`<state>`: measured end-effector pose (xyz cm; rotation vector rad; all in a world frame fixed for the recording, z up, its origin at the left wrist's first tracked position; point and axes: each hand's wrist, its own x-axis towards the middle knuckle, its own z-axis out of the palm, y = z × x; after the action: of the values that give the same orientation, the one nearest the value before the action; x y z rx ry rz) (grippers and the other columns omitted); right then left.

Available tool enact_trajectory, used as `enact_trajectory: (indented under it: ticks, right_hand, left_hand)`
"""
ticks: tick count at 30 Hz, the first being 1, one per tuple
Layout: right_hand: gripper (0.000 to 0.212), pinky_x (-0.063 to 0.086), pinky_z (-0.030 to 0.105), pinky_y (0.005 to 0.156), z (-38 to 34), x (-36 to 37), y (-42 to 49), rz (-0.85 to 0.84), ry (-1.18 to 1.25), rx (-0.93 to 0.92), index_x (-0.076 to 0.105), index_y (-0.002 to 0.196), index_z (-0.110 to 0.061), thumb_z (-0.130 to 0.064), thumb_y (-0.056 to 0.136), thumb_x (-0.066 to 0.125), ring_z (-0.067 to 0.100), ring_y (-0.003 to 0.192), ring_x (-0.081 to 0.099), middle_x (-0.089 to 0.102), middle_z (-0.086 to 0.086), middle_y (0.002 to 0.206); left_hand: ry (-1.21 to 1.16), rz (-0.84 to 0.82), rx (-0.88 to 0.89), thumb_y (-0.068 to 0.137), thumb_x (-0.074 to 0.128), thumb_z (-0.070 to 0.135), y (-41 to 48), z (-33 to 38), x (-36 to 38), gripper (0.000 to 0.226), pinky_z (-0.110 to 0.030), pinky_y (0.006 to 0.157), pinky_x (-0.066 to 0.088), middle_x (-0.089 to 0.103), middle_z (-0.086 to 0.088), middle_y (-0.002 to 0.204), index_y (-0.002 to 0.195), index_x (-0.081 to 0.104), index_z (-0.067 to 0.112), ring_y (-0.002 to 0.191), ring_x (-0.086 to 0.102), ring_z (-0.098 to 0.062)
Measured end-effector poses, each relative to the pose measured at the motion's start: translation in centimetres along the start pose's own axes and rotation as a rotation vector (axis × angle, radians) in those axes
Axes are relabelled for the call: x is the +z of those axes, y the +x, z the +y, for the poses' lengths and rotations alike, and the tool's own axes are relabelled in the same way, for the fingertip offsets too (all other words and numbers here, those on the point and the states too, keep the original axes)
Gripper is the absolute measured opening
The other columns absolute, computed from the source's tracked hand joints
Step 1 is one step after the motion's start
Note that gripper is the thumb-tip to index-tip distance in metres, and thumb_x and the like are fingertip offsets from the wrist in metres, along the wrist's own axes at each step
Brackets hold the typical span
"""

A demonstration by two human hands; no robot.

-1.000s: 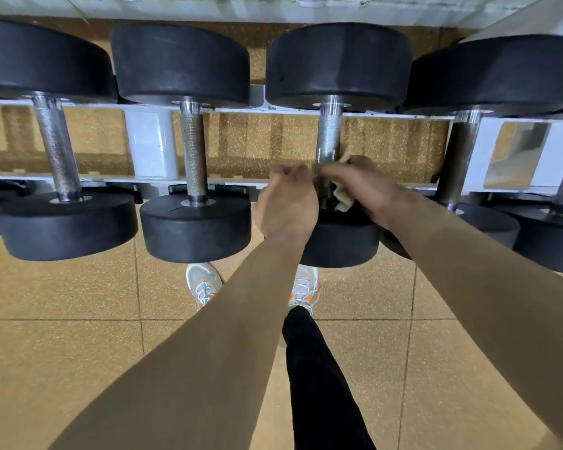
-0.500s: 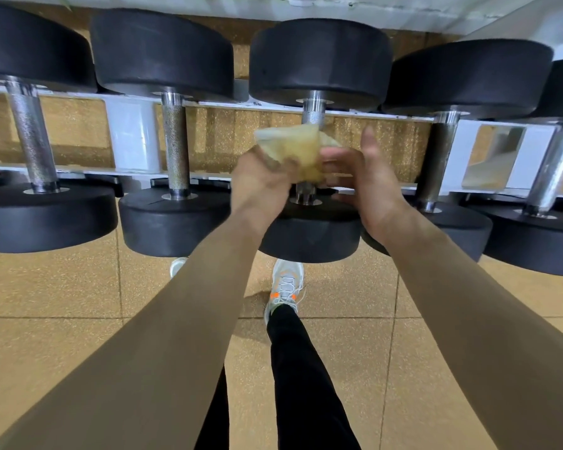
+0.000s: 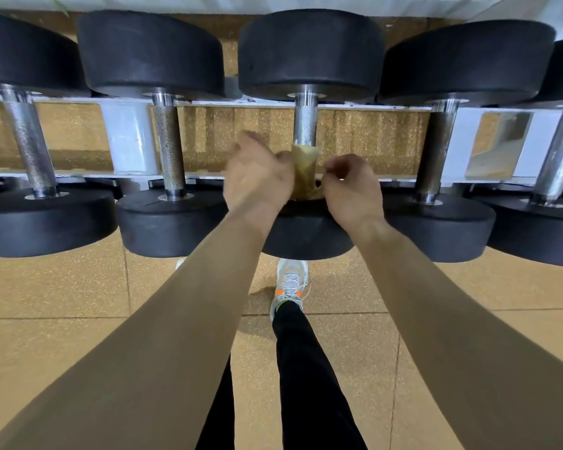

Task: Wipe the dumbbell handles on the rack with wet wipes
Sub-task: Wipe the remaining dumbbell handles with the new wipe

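Several black dumbbells lie across a white rack [image 3: 129,141], their steel handles pointing toward me. A yellowish wet wipe [image 3: 304,172] is wrapped around the lower half of the middle dumbbell handle [image 3: 304,125]. My left hand [image 3: 257,181] is against the wipe's left side, thumb on it and fingers raised and blurred. My right hand [image 3: 351,186] is on the wipe's right side, fingers curled and pinching its lower edge. The near weight head [image 3: 306,238] of that dumbbell is partly hidden behind both wrists.
Neighbouring handles stand to the left [image 3: 169,147] and to the right [image 3: 437,151], close to my hands. Below the rack is tan tiled floor [image 3: 78,319], with my black trouser leg and white shoe [image 3: 290,284] under the middle dumbbell.
The wipe was bunched at the handle, then lifted and spread between both hands, and now sits wrapped around the handle's lower half with a hand on each side.
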<state>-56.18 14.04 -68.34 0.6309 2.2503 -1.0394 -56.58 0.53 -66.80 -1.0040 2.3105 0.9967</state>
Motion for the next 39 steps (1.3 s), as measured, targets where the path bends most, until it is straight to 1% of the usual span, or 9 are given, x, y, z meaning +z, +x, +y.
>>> enact_trajectory:
  ticks: [3, 7, 12, 17, 21, 25, 32, 36, 39]
  right_hand:
    - [0.019, 0.038, 0.026, 0.08, 0.3, 1.1, -1.1, 0.204, 0.111, 0.034, 0.063, 0.108, -0.02, -0.016, 0.095, 0.05, 0.019, 0.1, 0.059, 0.067, -0.001, 0.109]
    - [0.011, 0.038, 0.027, 0.074, 0.1, 1.5, -1.2, 0.325, 0.217, 0.089, 0.061, 0.095, -0.025, -0.021, 0.094, 0.051, 0.018, 0.09, 0.06, 0.067, -0.005, 0.097]
    - [0.012, 0.039, 0.027, 0.07, 0.5, 1.5, -1.2, 0.317, 0.236, 0.006, 0.059, 0.088, -0.024, -0.018, 0.093, 0.05, 0.016, 0.084, 0.06, 0.066, -0.004, 0.09]
    - [0.014, 0.033, 0.024, 0.061, 0.5, 1.7, -1.4, 0.354, 0.258, 0.009, 0.058, 0.084, -0.021, -0.014, 0.092, 0.049, 0.006, 0.072, 0.055, 0.061, -0.008, 0.078]
    - [0.016, 0.032, 0.012, 0.054, 0.4, 1.6, -1.3, 0.34, 0.244, 0.02, 0.059, 0.083, -0.021, -0.015, 0.093, 0.048, 0.002, 0.07, 0.054, 0.06, -0.011, 0.075]
    - [0.017, 0.032, 0.009, 0.053, 0.4, 1.6, -1.3, 0.338, 0.23, 0.033, 0.059, 0.082, -0.021, -0.015, 0.093, 0.048, 0.001, 0.068, 0.054, 0.059, -0.011, 0.073]
    - [0.017, 0.034, 0.026, 0.057, 0.0, 1.4, -1.5, 0.326, 0.21, 0.049, 0.06, 0.083, -0.019, -0.016, 0.093, 0.047, 0.008, 0.067, 0.054, 0.06, -0.008, 0.074]
    - [0.016, 0.036, 0.03, 0.064, 0.0, 1.5, -1.5, 0.316, 0.2, 0.069, 0.06, 0.082, -0.02, -0.017, 0.092, 0.047, 0.023, 0.075, 0.057, 0.062, -0.002, 0.077]
    - [0.018, 0.038, 0.031, 0.067, -0.1, 1.4, -1.4, 0.308, 0.197, 0.083, 0.058, 0.079, -0.023, -0.017, 0.092, 0.047, 0.026, 0.078, 0.058, 0.062, -0.002, 0.077]
  left_hand:
    - [0.053, -0.398, -0.124, 0.09, 0.07, 0.044, 0.1, 1.2, 1.2, 0.046, -0.022, 0.058, 0.041, 0.06, 0.002, 0.093, 0.123, 0.058, 0.014, 0.076, 0.056, -0.009]
    - [0.117, -0.423, -0.134, 0.096, 0.062, 0.043, 2.2, 1.5, 2.9, 0.067, -0.031, 0.087, 0.048, 0.055, -0.011, 0.138, 0.148, 0.039, 0.01, 0.118, 0.059, -0.028]
    - [-0.1, -0.596, -0.19, 0.078, 0.083, 0.042, 3.8, 0.9, 3.5, 0.09, -0.033, 0.095, 0.052, 0.06, -0.005, 0.126, 0.146, 0.034, 0.011, 0.107, 0.061, -0.021]
    - [-0.325, -0.665, -0.184, 0.063, 0.09, 0.039, 4.7, 0.3, 4.1, 0.068, -0.039, 0.085, 0.06, 0.076, -0.008, 0.094, 0.116, 0.066, 0.003, 0.092, 0.073, -0.024]
    - [-0.494, -0.753, -0.206, 0.085, 0.076, 0.022, 5.1, 0.7, 3.6, 0.03, -0.031, 0.049, 0.053, 0.068, -0.008, 0.072, 0.106, 0.067, 0.005, 0.059, 0.066, -0.02]
    - [-0.617, -0.707, -0.179, 0.083, 0.077, 0.023, 5.2, 1.4, 3.3, 0.022, -0.028, 0.051, 0.05, 0.067, -0.013, 0.071, 0.088, 0.064, 0.006, 0.052, 0.061, -0.022]
    - [-0.587, -0.347, -0.252, 0.077, 0.087, 0.036, 3.0, 2.7, 4.2, 0.046, -0.019, 0.052, 0.05, 0.074, 0.002, 0.077, 0.11, 0.066, 0.014, 0.063, 0.072, -0.011]
    - [-0.539, -0.524, -0.395, 0.054, 0.08, 0.074, 2.4, 3.1, 2.3, 0.092, -0.043, 0.095, 0.053, 0.071, -0.006, 0.119, 0.127, 0.061, 0.02, 0.11, 0.067, -0.028]
    - [-0.592, -0.545, -0.365, 0.086, 0.066, 0.045, 3.0, 1.4, 1.3, 0.042, -0.036, 0.089, 0.052, 0.068, -0.004, 0.111, 0.113, 0.063, 0.014, 0.106, 0.064, -0.024]
